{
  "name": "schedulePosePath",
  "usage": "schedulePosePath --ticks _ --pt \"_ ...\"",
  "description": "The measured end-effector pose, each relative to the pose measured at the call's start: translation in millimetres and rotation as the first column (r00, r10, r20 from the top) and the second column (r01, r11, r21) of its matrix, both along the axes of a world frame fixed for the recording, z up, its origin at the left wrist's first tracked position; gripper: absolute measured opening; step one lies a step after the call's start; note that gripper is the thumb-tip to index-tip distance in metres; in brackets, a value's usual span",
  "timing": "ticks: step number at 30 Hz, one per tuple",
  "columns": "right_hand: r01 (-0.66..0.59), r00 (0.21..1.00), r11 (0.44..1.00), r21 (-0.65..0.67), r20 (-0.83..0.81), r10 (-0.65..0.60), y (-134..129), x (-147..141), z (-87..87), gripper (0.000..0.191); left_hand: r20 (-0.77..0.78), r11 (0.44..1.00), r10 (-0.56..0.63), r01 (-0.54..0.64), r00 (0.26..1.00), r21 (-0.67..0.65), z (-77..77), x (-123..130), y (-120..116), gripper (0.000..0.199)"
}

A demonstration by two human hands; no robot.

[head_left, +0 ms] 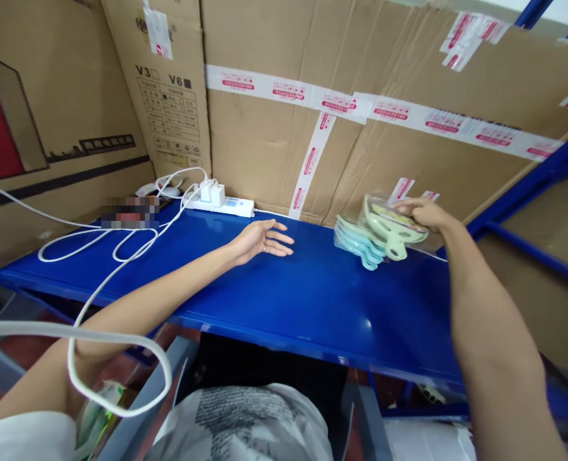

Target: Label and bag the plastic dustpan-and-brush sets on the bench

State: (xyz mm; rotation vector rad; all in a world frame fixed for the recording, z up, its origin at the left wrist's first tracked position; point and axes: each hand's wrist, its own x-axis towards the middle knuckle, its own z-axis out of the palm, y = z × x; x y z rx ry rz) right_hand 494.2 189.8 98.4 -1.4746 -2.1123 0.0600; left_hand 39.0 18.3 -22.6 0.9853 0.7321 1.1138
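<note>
My right hand point(421, 211) is closed on the upper edge of a pale green plastic item point(395, 234) with a rounded, holed end, in clear wrapping. Beside and partly behind it, to the left, several light blue items of similar shape point(358, 242) stand stacked on the blue table point(303, 301). Over the table's middle, my left hand point(264, 240) has its fingers apart and holds nothing; a ring shows on one finger.
A white power strip point(238, 206) with plugs lies at the back left. White cable point(134, 253) loops over the table's left side and across my left forearm. Taped cardboard point(264, 147) walls the back. A blue metal frame point(519, 192) rises at the right.
</note>
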Motion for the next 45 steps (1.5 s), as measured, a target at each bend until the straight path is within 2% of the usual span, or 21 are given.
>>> schedulePosePath --ticks 3,6,8,11,13,15,18,20,23,26,32,36,40,45 --pt "0.042 0.989 0.993 -0.113 0.144 -0.025 20.8 -20.8 -16.8 0.021 -0.049 1.0 0.002 -0.004 0.999 -0.028 -3.4 2.9 0.5 0.032" --pt "0.119 0.966 0.989 -0.086 0.238 -0.096 31.5 -38.1 -29.8 0.023 -0.075 0.999 0.013 -0.015 0.997 -0.03 -3.5 3.7 0.6 0.031" --pt "0.167 0.949 0.986 -0.017 0.274 -0.156 25.5 -45.8 -29.7 0.026 -0.094 0.999 0.028 -0.03 0.995 -0.029 -2.3 3.8 0.1 0.032" --pt "0.201 0.911 0.969 0.14 0.338 -0.238 -11.3 -56.7 -17.4 0.036 -0.112 0.999 0.038 -0.041 0.993 -0.022 -0.8 3.7 -1.1 0.034" --pt "0.143 0.903 0.968 0.204 0.373 -0.212 -52.9 -66.3 -7.8 0.041 -0.106 1.0 0.024 -0.026 0.994 -0.014 -0.9 3.7 -1.9 0.034" --pt "0.183 0.859 0.956 0.229 0.437 -0.268 -99.4 -77.5 -3.3 0.046 -0.104 1.0 0.009 -0.01 0.995 -0.01 -1.5 4.1 -2.9 0.034" --pt "0.277 0.742 0.946 0.171 0.587 -0.323 -153.1 -91.7 -11.7 0.055 -0.126 1.0 -0.004 0.003 0.992 -0.008 -2.1 6.2 -5.2 0.033" --pt "0.329 0.702 0.933 0.147 0.623 -0.345 -167.4 -96.6 -25.6 0.057 -0.141 1.0 -0.012 0.012 0.99 -0.006 -2.2 8.3 -7.1 0.032" --pt "0.332 0.738 0.935 0.121 0.584 -0.337 -163.0 -99.1 -49.1 0.059 -0.15 0.999 -0.033 0.032 0.988 -0.007 -3.2 10.6 -8.9 0.029" --pt "0.336 0.777 0.931 0.144 0.517 -0.36 -152.5 -100.7 -64.2 0.058 -0.147 0.999 -0.053 0.054 0.988 0.0 -5.4 10.2 -8.0 0.027" --pt "0.377 0.787 0.898 0.227 0.433 -0.44 -151.6 -99.1 -67.0 0.05 -0.11 0.997 -0.069 0.073 0.992 0.033 -8.0 5.7 -4.7 0.025" --pt "0.351 0.786 0.902 0.25 0.445 -0.429 -150.3 -96.2 -71.3 0.051 -0.128 0.995 -0.086 0.092 0.988 0.035 -8.9 6.1 -5.3 0.025" --pt "0.296 0.825 0.927 0.23 0.428 -0.37 -150.0 -93.1 -79.9 0.05 -0.16 0.995 -0.091 0.097 0.983 0.029 -10.3 8.4 -7.1 0.025" --pt "0.365 0.843 0.918 0.154 0.364 -0.396 -158.0 -96.3 -91.3 0.064 -0.194 0.995 -0.089 0.096 0.977 0.027 -10.4 8.8 -7.5 0.023"
